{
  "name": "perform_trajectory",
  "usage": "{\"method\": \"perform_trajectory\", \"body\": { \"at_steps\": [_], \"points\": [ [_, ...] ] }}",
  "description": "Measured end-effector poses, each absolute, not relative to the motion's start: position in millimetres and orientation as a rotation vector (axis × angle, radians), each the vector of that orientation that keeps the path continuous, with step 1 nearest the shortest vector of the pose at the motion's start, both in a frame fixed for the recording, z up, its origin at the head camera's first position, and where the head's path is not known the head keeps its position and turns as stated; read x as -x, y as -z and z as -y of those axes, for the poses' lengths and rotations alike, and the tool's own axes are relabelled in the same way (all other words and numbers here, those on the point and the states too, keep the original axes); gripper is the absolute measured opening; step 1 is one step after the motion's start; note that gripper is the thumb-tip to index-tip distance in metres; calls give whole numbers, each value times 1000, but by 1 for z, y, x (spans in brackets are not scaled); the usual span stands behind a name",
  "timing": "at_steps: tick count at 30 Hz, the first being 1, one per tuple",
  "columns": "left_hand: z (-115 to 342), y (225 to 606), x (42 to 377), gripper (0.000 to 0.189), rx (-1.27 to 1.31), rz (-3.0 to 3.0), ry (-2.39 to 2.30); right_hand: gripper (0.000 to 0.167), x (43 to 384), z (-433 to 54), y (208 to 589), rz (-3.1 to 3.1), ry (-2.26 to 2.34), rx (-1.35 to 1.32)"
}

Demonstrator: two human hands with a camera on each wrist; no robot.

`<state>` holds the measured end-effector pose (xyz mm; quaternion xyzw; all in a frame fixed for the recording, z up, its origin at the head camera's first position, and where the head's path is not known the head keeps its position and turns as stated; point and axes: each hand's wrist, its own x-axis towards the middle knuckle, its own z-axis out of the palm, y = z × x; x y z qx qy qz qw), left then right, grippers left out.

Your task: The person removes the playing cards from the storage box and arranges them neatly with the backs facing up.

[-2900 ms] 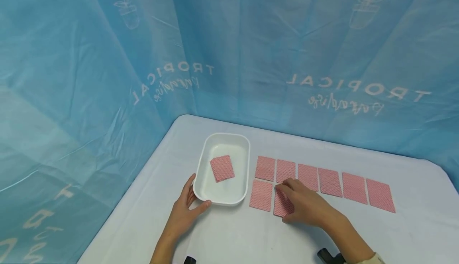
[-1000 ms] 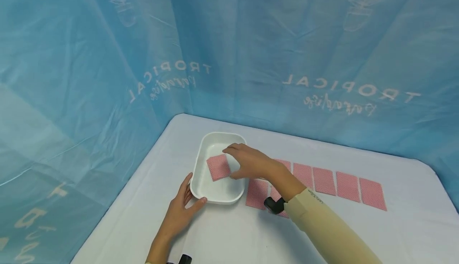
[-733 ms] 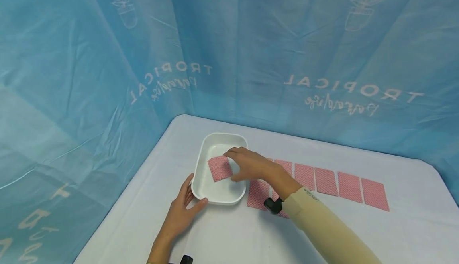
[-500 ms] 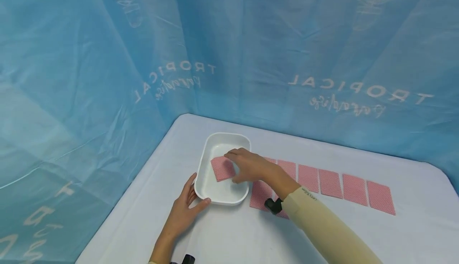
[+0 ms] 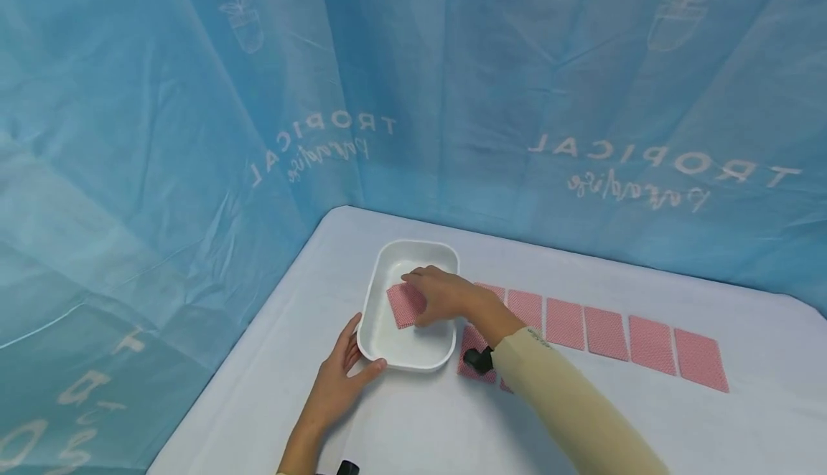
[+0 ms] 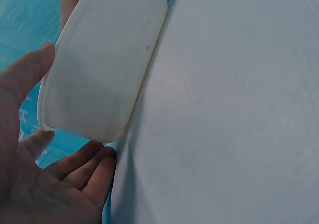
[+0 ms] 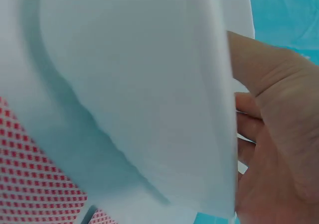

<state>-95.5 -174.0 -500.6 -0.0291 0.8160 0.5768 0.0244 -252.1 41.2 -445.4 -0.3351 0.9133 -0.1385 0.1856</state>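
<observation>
A white tray (image 5: 407,356) stands on the table, holding a small stack of red-patterned playing cards (image 5: 402,308). My left hand (image 5: 337,383) holds its near left corner, thumb at the near rim and fingers along the left side. The left wrist view shows that thumb against the tray (image 6: 99,64), with the fingers below. Reaching over the tray's right wall, my right hand (image 5: 446,297) pinches the stack's right side, fingertips at the far edge and thumb at the near edge. In the right wrist view the tray wall (image 7: 139,84) hides my fingertips.
Right of the tray, several face-down playing cards (image 5: 606,333) lie in a back row, with two more (image 5: 469,361) in front, partly under my right forearm. Blue curtains (image 5: 491,102) hang behind and left of the white-covered table (image 5: 413,425).
My right hand has gone from a card in the front row to the stack in the tray, and its fingers have closed in on the stack. The left hand stays on the tray.
</observation>
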Motion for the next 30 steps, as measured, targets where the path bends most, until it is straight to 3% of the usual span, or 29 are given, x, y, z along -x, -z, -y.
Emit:
{"method": "perform_trajectory", "body": {
  "at_steps": [17, 30],
  "points": [
    [178, 500, 99, 86, 43, -2507, -1837, 98, 264, -24, 449, -2570, 222, 963],
    [179, 503, 100, 84, 40, -2485, -1889, 91, 265, -22, 455, -2563, 264, 1029]
  ]
}}
